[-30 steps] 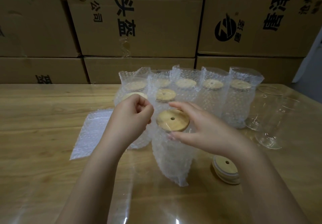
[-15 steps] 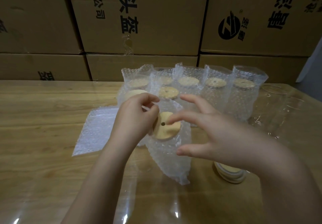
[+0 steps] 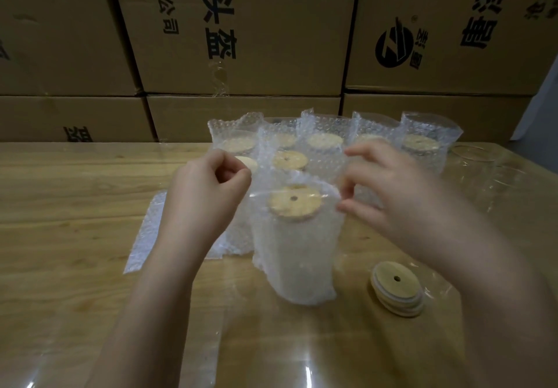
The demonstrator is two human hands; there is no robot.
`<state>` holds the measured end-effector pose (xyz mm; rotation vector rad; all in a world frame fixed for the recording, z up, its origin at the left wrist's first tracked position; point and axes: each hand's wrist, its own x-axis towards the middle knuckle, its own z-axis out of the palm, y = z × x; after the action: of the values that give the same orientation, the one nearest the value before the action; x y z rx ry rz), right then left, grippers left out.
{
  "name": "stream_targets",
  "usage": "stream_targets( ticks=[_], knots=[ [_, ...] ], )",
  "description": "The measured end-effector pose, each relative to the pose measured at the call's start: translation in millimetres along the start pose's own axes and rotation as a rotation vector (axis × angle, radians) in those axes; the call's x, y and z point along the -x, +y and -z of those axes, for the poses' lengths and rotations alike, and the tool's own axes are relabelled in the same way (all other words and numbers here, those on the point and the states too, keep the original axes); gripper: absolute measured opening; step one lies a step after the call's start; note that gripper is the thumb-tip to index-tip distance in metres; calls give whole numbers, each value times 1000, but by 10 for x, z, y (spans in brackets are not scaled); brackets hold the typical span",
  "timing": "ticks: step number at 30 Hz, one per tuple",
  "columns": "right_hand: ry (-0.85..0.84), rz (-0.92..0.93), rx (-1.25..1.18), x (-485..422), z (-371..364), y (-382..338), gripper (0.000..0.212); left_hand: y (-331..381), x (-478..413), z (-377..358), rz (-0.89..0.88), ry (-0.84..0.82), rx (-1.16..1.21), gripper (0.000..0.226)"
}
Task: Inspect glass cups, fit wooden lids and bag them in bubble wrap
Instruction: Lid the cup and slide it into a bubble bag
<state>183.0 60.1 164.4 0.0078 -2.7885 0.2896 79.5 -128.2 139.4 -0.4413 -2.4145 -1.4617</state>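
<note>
8 bagged cups [image 3: 326, 161] in all on the wooden table [image 3: 75, 206], each a cylinder in clear bubble wrap w/ a pale wood cap showing in the open mouth. 7 stand packed together toward the far edge: 5 in the back row, 2 just in front, the l one half hidden behind the left hand [image 3: 208, 194]. the 8th, the front bag [image 3: 296, 252], stands upright mid-table, nearer the person than the rest. its wooden lid [image 3: 294, 202] is a round flat disc w/ a small centre hole, sitting on top of the cup inside. left hand has thumb & forefinger curled tight, pinching the bag's mouth on the l side. right hand [image 3: 392, 197] is blurred; thumb & a bent finger nip the mouth's r side, forefinger stretched out above. 1 stack of loose lids [image 3: 395, 288] lies r of the front bag, same holed wood discs, no. in stack unclear. 2 bare glass cups [image 3: 471, 161], faint & see-through, by the r edge. 1 pile of flat bubble bags [image 3: 148, 236] lies l of centre. brown cardboard boxes [image 3: 256, 40] w/ black print are stacked behind the far edge.
</note>
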Motion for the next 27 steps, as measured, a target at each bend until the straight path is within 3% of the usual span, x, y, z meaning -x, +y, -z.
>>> stream_targets(
  ticks=[4, 10, 13, 16, 19, 22, 27],
  knots=[
    [238, -36, 31, -38, -53, 179, 12, 65, 47, 77, 14, -60, 51, 10],
    [116, -43, -85, -59, -111, 254, 8, 79, 84, 81, -102, -164, -78, 17],
    [-81, -31, -251, -29, -76, 240, 22, 52, 82, 183, -205, -316, -115, 16],
    [-209, -21, -289, -24, -61, 214, 17, 11, 65, 302, -248, -473, -159, 24],
    [-163, -45, -237, -45, -50, 206, 12, -41, 28, 363, -303, -510, -222, 21],
    [-133, -56, -178, -56, -58, 228, 13, -76, 12, 400, -349, -554, -240, 42],
    [-52, -56, -178, -38, -65, 298, 14, -84, -15, 379, -402, -472, -259, 31]
  ],
)
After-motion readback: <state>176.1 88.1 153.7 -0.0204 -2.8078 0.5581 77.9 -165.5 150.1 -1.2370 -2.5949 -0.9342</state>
